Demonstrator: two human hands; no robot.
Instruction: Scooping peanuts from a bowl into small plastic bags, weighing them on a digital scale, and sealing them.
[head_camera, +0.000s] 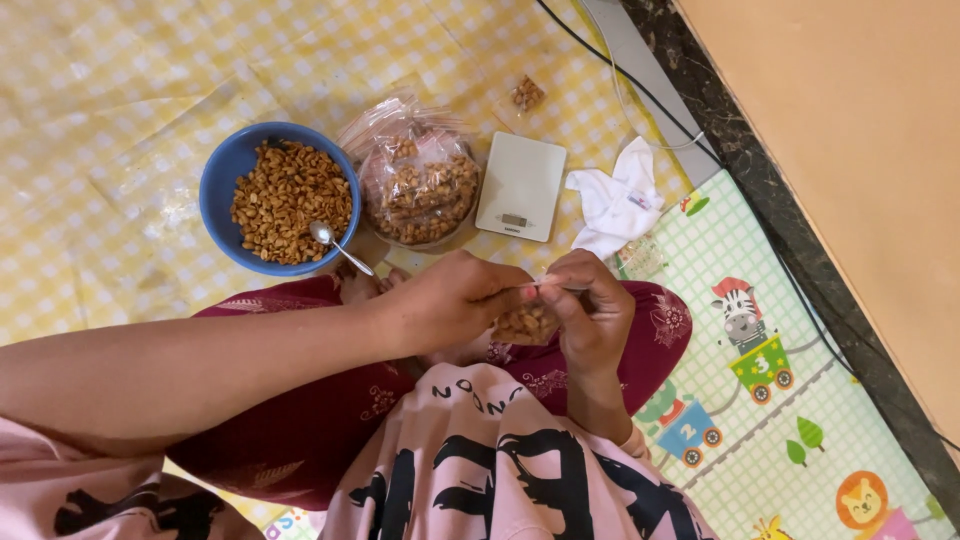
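Note:
My left hand (455, 300) and my right hand (592, 310) meet above my lap and together pinch the top of a small clear bag of peanuts (524, 324), which hangs between them. A blue bowl (222, 175) full of roasted peanuts sits on the floor ahead to the left, with a metal spoon (335, 243) resting in it. Beside the bowl lies a pile of filled clear peanut bags (420, 185).
A white kitchen scale (520, 185) lies right of the bag pile, and one small filled bag (527, 94) lies beyond it. A crumpled white cloth (618, 200) is at the right. Black cables (640, 85) run along the dark stone edge. A yellow checked sheet covers the floor.

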